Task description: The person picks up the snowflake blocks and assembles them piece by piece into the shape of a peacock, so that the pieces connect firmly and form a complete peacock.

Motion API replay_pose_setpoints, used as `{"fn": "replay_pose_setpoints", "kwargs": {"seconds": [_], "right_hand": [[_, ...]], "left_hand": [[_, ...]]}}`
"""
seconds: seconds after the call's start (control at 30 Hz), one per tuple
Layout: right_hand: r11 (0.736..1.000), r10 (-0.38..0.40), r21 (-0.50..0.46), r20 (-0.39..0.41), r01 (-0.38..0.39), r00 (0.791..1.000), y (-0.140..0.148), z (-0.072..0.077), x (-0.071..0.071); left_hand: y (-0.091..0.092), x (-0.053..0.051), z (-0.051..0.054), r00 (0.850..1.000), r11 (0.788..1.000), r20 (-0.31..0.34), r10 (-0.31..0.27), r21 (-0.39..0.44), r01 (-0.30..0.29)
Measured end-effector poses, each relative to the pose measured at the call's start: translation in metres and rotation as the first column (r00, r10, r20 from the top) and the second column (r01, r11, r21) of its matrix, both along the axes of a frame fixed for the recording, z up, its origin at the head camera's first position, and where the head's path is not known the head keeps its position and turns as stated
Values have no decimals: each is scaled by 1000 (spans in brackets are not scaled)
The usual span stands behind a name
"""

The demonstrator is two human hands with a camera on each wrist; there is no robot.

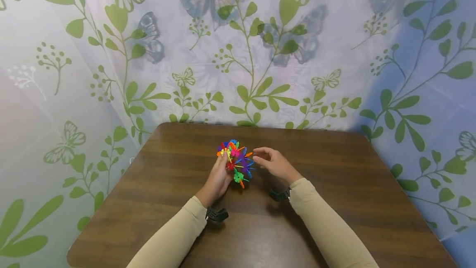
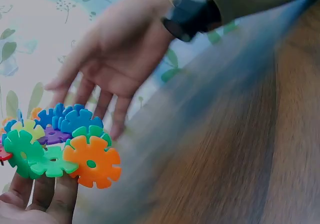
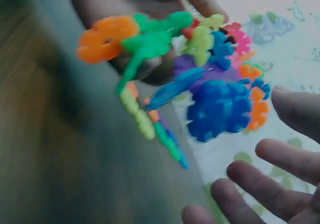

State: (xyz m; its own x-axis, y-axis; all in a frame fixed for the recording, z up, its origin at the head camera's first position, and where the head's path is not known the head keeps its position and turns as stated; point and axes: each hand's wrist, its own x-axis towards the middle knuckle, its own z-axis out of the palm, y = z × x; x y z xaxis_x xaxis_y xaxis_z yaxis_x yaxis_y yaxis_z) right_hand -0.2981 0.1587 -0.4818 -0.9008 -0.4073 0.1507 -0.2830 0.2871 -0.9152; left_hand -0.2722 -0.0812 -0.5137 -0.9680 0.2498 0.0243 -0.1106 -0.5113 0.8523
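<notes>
A cluster of interlocking plastic flower discs, in orange, green, blue, purple, pink, red and yellow, is held up above the table. My left hand grips it from the left side; the discs hide part of its fingers. In the left wrist view, an orange disc and green discs face the camera above the left fingers. My right hand hovers just right of the cluster. Its fingers are spread and relaxed in the right wrist view, apart from the blue discs.
Below the hands lies a brown wood-grain table with rounded corners. A curtain printed with leaves and butterflies hangs close behind its far edge and along both sides. Dark straps sit on both wrists.
</notes>
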Motion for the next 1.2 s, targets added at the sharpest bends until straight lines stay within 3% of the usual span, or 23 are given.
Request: {"fn": "replay_pose_setpoints", "kwargs": {"seconds": [0.13, 0.33, 0.47, 0.57, 0.67, 0.73, 0.9, 0.97, 1.07, 1.13, 1.2], "right_hand": [[1000, 13, -4, 66, -13, 998, 7, -11, 3], [999, -7, -37, 124, 11, 992, 21, -27, 6], [993, -77, -77, 170, 91, 982, 39, -35, 10], [980, -151, -99, 203, 174, 967, 55, -41, 13], [963, -219, -109, 214, 246, 952, 67, -44, 15], [951, -259, -114, 220, 288, 941, 72, -44, 16], [923, -333, -114, 240, 367, 912, 79, -46, 17], [916, -359, -98, 233, 389, 904, 82, -44, 18], [903, -404, -61, 218, 426, 888, 87, -41, 23], [898, -426, -28, 204, 440, 882, 92, -41, 25], [889, -447, -8, 197, 457, 872, 98, -41, 27]], "left_hand": [[3, -6, -2, 997, 998, 44, -65, 18, 64], [20, -21, -9, 978, 982, 107, -177, -45, 183], [44, -32, -10, 961, 956, 85, -261, -117, 270], [62, -39, -7, 952, 935, 104, -287, -187, 303], [77, -46, -1, 953, 912, 133, -273, -279, 301], [85, -49, 6, 960, 893, 161, -230, -356, 274], [97, -57, 20, 969, 816, 196, -150, -528, 234], [100, -58, 25, 974, 780, 180, -140, -585, 220], [105, -58, 28, 980, 743, 152, -128, -640, 197], [109, -58, 28, 983, 729, 142, -120, -660, 184], [113, -58, 27, 982, 736, 141, -126, -651, 188]]}}
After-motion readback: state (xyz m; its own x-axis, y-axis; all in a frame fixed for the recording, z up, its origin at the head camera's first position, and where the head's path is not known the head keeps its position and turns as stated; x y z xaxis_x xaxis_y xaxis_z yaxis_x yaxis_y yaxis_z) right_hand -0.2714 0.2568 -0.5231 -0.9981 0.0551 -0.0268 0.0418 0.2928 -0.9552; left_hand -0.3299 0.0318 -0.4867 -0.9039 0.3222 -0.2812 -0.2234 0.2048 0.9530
